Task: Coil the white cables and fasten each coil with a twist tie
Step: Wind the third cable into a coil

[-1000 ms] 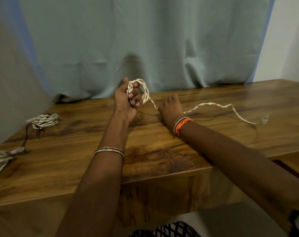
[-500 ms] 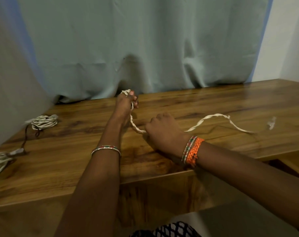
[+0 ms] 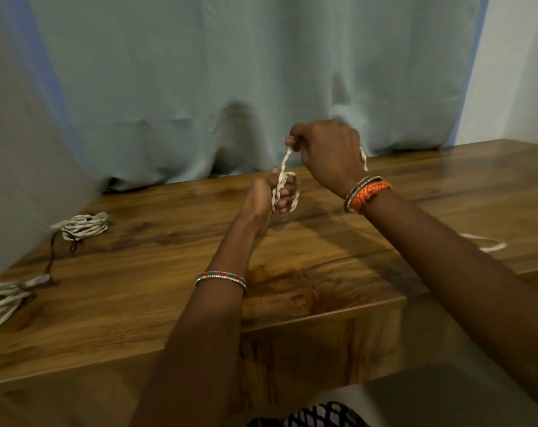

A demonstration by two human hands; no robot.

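Note:
My left hand [image 3: 266, 195] is closed around a small coil of white twisted cable [image 3: 284, 188] above the wooden table [image 3: 169, 272]. Above it and a little to the right, my right hand [image 3: 326, 149] pinches the same cable and holds a strand taut up from the coil. The cable runs on behind my right hand and its loose tail [image 3: 489, 245] lies on the table to the right of my right forearm. A finished white coil [image 3: 84, 226] lies at the table's left. A second white bundle [image 3: 1, 298] sits at the left edge, cut off by the frame.
A dark thin cord [image 3: 53, 254] runs between the two left bundles. A grey-blue curtain [image 3: 230, 72] hangs right behind the table's far edge. The table's front edge [image 3: 292, 322] is close to my body.
My right hand rose from the tabletop to above my left hand, pulling the cable up and over. The loose tail on the right has become shorter.

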